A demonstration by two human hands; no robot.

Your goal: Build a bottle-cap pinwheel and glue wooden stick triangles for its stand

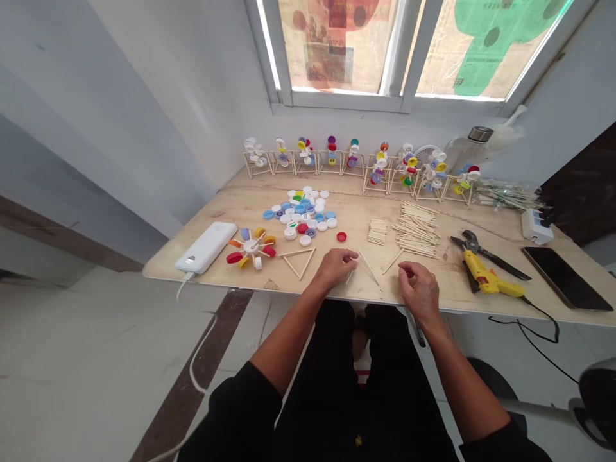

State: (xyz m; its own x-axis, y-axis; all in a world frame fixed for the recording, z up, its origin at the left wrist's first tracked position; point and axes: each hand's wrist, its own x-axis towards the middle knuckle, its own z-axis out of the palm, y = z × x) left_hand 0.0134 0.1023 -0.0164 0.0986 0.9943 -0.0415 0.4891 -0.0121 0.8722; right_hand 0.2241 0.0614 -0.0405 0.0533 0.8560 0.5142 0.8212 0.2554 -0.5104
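Note:
At the table's front edge my left hand (337,267) is closed in a pinch, with a thin wooden stick (350,276) at its fingertips. Just right of it, another wooden stick (369,267) lies slanted on the table. My right hand (419,290) is curled, thumb against fingers; what it holds, if anything, is hidden. Beside its fingertips lies a loose stick (393,261). Left of my left hand is a triangle of joined sticks (299,262). Beyond the hands are a small pile of short sticks (377,231) and a larger pile of longer sticks (416,230).
A wheel of bottle caps (251,247) sits left, near a white power bank (206,246). Loose bottle caps (303,215) lie mid-table. Several cap pinwheels on stick frames (332,160) line the back. Pliers (495,254), a yellow glue gun (491,280) and a phone (568,278) lie right.

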